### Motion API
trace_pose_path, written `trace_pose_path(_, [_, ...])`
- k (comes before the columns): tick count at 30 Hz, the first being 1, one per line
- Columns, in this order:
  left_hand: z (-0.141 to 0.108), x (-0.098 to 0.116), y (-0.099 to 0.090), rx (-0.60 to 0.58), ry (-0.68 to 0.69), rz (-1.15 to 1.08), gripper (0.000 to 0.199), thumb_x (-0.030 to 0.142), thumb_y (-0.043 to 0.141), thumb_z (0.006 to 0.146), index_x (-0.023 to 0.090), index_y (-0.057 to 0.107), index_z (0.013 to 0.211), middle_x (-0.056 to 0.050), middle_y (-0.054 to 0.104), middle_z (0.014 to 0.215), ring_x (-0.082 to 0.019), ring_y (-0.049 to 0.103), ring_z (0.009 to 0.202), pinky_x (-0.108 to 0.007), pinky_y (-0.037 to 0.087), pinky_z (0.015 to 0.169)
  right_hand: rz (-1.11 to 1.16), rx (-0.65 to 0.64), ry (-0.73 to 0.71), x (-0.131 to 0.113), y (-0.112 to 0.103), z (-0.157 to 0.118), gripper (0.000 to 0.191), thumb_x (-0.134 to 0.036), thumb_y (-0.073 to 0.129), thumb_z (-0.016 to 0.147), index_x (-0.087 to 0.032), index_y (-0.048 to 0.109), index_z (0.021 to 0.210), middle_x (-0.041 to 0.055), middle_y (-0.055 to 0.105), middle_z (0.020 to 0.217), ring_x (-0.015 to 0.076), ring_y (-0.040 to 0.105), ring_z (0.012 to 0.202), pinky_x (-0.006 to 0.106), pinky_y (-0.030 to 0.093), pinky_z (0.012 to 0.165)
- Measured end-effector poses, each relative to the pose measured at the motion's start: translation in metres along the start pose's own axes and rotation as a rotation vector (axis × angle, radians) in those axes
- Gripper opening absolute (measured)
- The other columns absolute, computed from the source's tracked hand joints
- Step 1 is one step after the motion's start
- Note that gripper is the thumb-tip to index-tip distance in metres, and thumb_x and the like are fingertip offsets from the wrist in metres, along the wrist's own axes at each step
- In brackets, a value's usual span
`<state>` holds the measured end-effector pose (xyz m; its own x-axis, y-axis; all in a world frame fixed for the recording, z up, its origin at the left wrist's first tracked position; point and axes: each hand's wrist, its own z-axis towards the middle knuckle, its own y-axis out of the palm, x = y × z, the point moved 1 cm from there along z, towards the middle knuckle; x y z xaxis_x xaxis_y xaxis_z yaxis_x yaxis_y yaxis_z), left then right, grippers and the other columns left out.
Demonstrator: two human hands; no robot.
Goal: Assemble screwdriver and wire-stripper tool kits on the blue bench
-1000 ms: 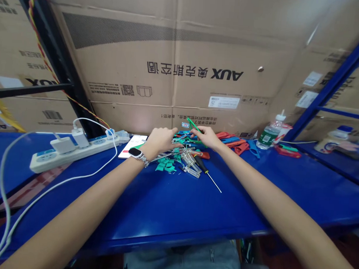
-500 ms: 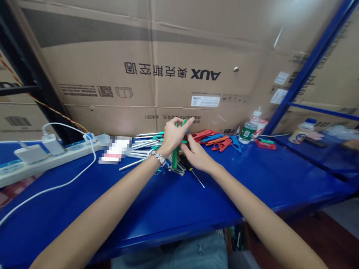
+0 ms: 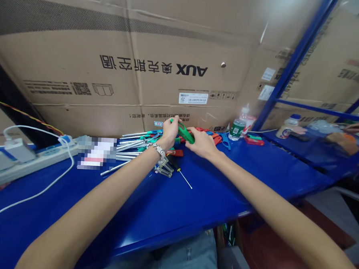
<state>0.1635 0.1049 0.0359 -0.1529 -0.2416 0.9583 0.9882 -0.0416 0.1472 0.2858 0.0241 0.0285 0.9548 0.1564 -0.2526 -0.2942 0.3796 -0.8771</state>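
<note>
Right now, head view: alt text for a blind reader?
Left hand and right hand hold a long green plastic-looking piece above a blue table. Near them lie thin silver metal rods and a black-handled screwdriver; brown cardboard stands behind.

Cardboard (image 3: 169, 45): AUX 奥克斯空调, upside down | white label (image 3: 196, 99): 25, rest unclear

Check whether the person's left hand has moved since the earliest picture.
Yes, rightward. Against the fixed AUX lettering on the cardboard, the left hand was well to its left; now it is almost below the lettering's left edge.
</note>
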Motion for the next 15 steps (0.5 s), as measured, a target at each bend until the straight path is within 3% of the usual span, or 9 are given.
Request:
trace_pose_path(6, [0.020, -0.016, -0.011, -0.151, 0.049, 0.193, 0.014, 0.027, 0.059, 0.087, 0.016, 0.068, 0.083, -0.008, 0.073, 0.099, -0.017, 0.068, 0.087, -0.029, 0.055, 0.079, -0.142, -0.121, -0.042, 0.036, -0.015, 0.047, 0.033, -0.025, 0.063, 0.087, -0.028, 0.073, 0.118, 0.0076, 0.076, 0.111, 0.0301, 0.068, 0.105, 0.038, 0.049, 0.084])
trace_pose_path(12, [0.035, -0.022, -0.014, -0.226, 0.081, 0.426, 0.009, 0.020, 0.064, 0.086, 0.013, 0.069, 0.088, -0.013, 0.075, 0.096, -0.024, 0.070, 0.094, -0.040, 0.052, 0.094, -0.294, -0.154, -0.147, 0.060, -0.009, 0.084, 0.035, -0.012, 0.054, 0.089, -0.022, 0.075, 0.115, 0.0126, 0.076, 0.111, 0.0303, 0.066, 0.104, 0.040, 0.047, 0.087])
trace_pose_path(15, [0.039, -0.020, -0.015, -0.276, 0.165, 0.579, 0.009, 0.016, 0.064, 0.085, 0.014, 0.070, 0.092, -0.012, 0.075, 0.099, -0.025, 0.070, 0.099, -0.038, 0.050, 0.098, -0.381, -0.165, -0.193, 0.073, 0.004, 0.093, 0.035, -0.012, 0.052, 0.091, -0.020, 0.075, 0.115, 0.0144, 0.074, 0.113, 0.0321, 0.062, 0.112, 0.044, 0.042, 0.095])
